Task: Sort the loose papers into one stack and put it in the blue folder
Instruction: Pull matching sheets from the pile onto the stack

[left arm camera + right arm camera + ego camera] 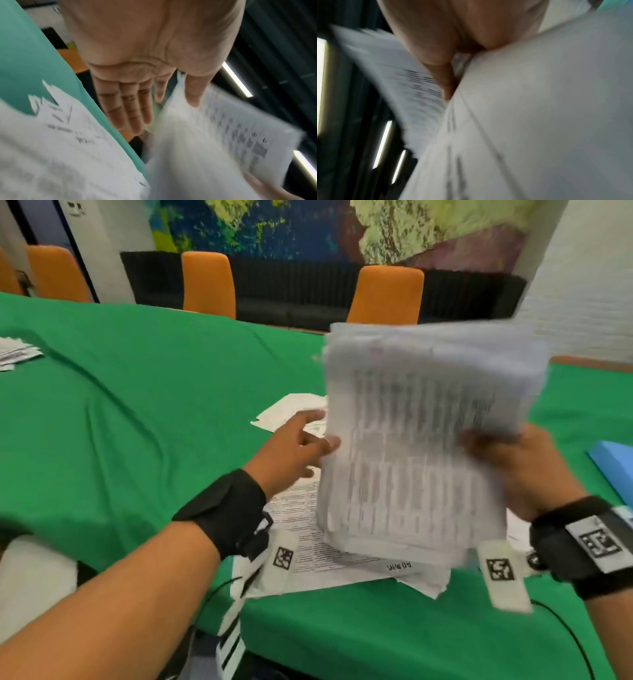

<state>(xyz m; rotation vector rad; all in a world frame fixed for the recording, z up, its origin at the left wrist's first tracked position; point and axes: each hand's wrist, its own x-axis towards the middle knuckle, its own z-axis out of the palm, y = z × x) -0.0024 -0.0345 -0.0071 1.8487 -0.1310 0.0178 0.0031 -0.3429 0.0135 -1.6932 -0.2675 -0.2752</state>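
A thick stack of printed papers (411,440) stands nearly upright above the green table, blurred by motion. My right hand (496,450) grips its right edge, thumb on the printed face and fingers hidden behind. The right wrist view shows that hand (450,75) with the thumb pressed on the stack (539,121). My left hand (318,429) is at the stack's left edge with straight fingers, only the thumb touching it. From the left wrist, the hand (171,97) has the stack's (205,148) edge between thumb and fingers. A blue folder (613,467) lies at the right edge.
Loose sheets (318,546) lie on the green tablecloth (137,405) under the stack, with another sheet (294,409) beyond my left hand. A small pile of papers (17,354) sits far left. Orange chairs (209,282) line the table's far side.
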